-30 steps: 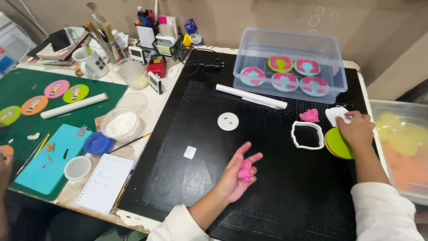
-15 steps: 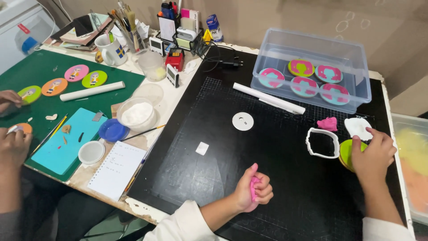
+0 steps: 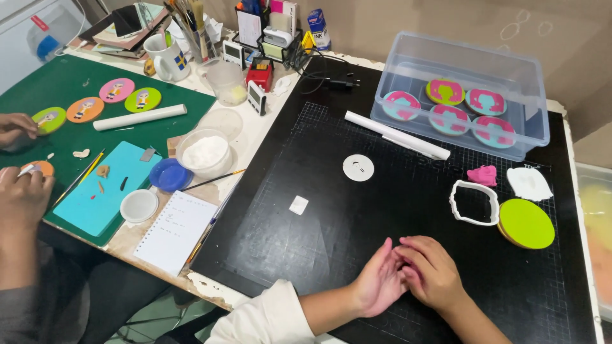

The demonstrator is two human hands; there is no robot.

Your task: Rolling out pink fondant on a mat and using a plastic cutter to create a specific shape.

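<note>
Pretty plain look here: the left arm has a cream-white long sleeve (image 3: 258, 315) pushed back so the forearm shows. Both hands, left hand (image 3: 380, 280) and right hand (image 3: 432, 271), are bare, and the right forearm is uncovered too.

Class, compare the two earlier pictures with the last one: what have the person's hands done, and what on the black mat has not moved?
The right hand left the green disc and came in to meet the left hand, which had closed on a pink lump; that lump is now hidden between the palms. The white cutter, small pink piece, white roller and clear box stayed put.
</note>
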